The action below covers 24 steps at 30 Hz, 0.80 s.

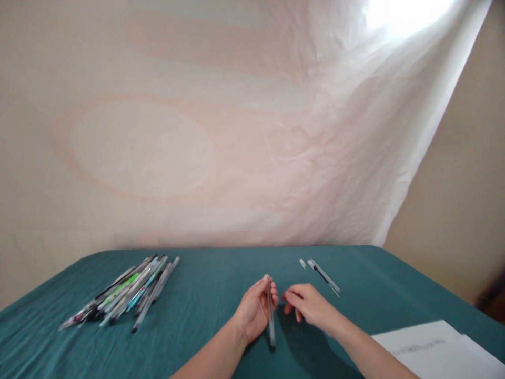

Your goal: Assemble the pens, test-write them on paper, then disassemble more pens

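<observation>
My left hand grips a slim grey pen, held nearly upright with its lower end resting on the teal tablecloth. My right hand sits just to the right of the pen's top, fingers curled in a pinch close to it; whether anything is in them I cannot make out. A pile of several pens lies at the left of the table. Farther back on the right lie a pen part and a small pale cap.
White paper sheets lie at the near right corner of the table. A wrinkled white and pink cloth hangs behind the table. A beige wall shows at the right.
</observation>
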Available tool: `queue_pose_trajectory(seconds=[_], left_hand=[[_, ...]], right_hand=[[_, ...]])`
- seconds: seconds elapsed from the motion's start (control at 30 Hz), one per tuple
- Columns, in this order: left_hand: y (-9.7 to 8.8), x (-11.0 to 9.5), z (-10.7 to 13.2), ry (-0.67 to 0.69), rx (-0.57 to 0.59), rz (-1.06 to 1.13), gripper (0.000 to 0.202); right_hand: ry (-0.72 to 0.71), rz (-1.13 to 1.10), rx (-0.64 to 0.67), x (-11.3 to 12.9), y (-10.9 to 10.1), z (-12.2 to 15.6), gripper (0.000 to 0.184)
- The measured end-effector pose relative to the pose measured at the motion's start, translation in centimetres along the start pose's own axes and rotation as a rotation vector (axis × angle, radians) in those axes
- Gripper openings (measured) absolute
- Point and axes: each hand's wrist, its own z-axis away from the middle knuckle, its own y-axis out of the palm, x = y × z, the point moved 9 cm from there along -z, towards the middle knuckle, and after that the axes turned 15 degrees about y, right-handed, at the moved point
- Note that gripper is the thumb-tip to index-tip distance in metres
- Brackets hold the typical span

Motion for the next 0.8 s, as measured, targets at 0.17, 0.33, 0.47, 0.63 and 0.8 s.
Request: queue_pose_trajectory(seconds=[0.17,0.33,0.47,0.63,0.8], left_hand=[[-0.7,-1.9,-0.7,0.143,-0.093,0.121,0.007],[-1.1,-2.9,-0.9,0.238,-0.122,0.117,0.008],[-1.4,-3.2,-0.8,0.287,-0.111,-0.078,0.009],[-0.3,-2.9,-0.3,0.302,0.011,-0.290,0.021],[0.1,-2.6,0.0,0.317,0.042,-0.275,0.018]], right_hand=[[-0.061,-0.407,0.362,2.0,4.4,4.2,0.036],[-0.058,-0.410,0.381,2.3,4.5,4.5,0.020],[0.007,-0.482,0.333,1.3,4.1,3.7,0.022],[0.065,-0.644,0.249,-0.1,2.8,2.6,0.030],[0.085,-0.848,0.144,-1.2,1.3,1.5,0.036]])
